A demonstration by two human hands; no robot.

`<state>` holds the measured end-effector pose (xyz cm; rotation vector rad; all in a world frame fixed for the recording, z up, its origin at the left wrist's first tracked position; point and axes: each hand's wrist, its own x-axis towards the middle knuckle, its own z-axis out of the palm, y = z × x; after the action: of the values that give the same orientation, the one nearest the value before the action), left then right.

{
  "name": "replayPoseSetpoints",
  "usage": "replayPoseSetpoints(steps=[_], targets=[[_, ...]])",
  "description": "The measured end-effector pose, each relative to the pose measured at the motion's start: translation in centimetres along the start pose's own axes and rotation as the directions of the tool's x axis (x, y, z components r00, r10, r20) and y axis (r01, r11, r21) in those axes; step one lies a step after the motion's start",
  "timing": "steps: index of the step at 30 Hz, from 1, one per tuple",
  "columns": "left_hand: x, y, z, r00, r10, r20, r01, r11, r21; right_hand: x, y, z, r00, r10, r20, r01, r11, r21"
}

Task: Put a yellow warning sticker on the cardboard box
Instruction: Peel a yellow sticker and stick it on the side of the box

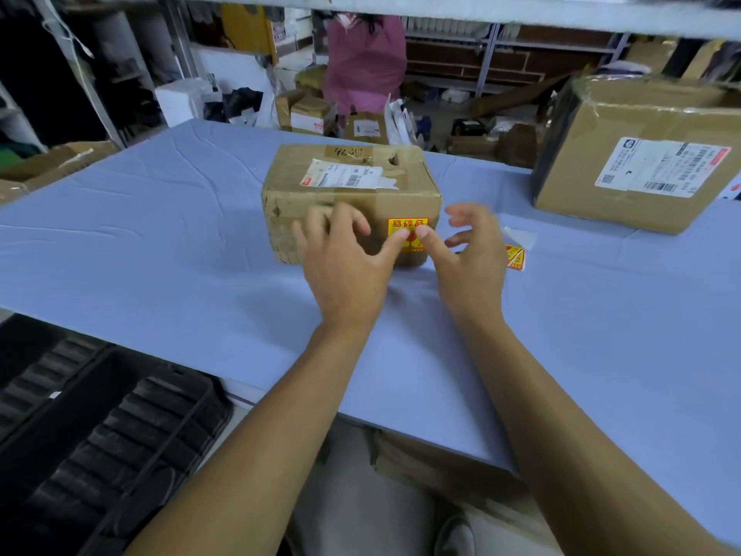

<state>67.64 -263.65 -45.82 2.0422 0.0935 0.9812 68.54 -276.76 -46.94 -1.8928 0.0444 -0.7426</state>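
Sticker (pixel 407 233): thin, floppy, tacky, so best handled by its edges w/ fingertips. Yellow w/ red print, stuck on near face of box (pixel 349 202), which sits mid-table toward far edge. Left hand (pixel 345 266) and right hand (pixel 471 260) splayed open, gripping nothing; thumb tips press sticker flat.

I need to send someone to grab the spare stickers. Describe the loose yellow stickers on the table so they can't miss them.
Start at the blue table and find the small cardboard box at its middle, which the hands are touching. Just beyond the right hand, the loose stickers lie flat on the tabletop beside a clear scrap of backing. Unlike the yellow sticker on the box's front face, they are not stuck on anything.
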Motion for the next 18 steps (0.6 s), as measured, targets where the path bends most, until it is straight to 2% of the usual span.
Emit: replayPoseSetpoints(steps=[1,3,5,7,10,15,18], targets=[[0.4,-0.1,0.1,0.995,0.103,-0.007,-0.102,0.993,0.058,0.3,0.0,-0.1,1.000,-0.017,0.008,0.017,1.000,0.000],[1.3,-0.6,0.5,0.964,0.259,0.065,-0.267,0.942,0.203,0.7,0.2,-0.2,0.999,-0.029,0.044,0.028,1.000,0.012],[2.0,-1.0,0.8,0.933,0.319,0.165,-0.354,0.895,0.270,1.0,0.6,-0.1,0.993,-0.041,0.108,0.038,0.999,0.024],[2.4,-1.6,1.1,0.922,0.332,0.200,-0.379,0.883,0.277,1.4,0.9,0.1,0.980,-0.083,0.181,0.082,0.997,0.010],[2.8,-2.4,1.5,0.922,0.345,0.178,-0.384,0.873,0.301,2.1,1.1,0.2,0.961,-0.111,0.252,0.112,0.994,0.010],[3.7,-2.6,1.9,0.935,0.347,0.067,-0.353,0.909,0.221,2.8,1.4,0.1,0.962,-0.129,0.240,0.127,0.992,0.024],[3.5,-2.7,1.9,0.932,0.359,0.051,-0.361,0.905,0.224,2.7,1.6,0.1,0.961,-0.132,0.242,0.129,0.991,0.027]])
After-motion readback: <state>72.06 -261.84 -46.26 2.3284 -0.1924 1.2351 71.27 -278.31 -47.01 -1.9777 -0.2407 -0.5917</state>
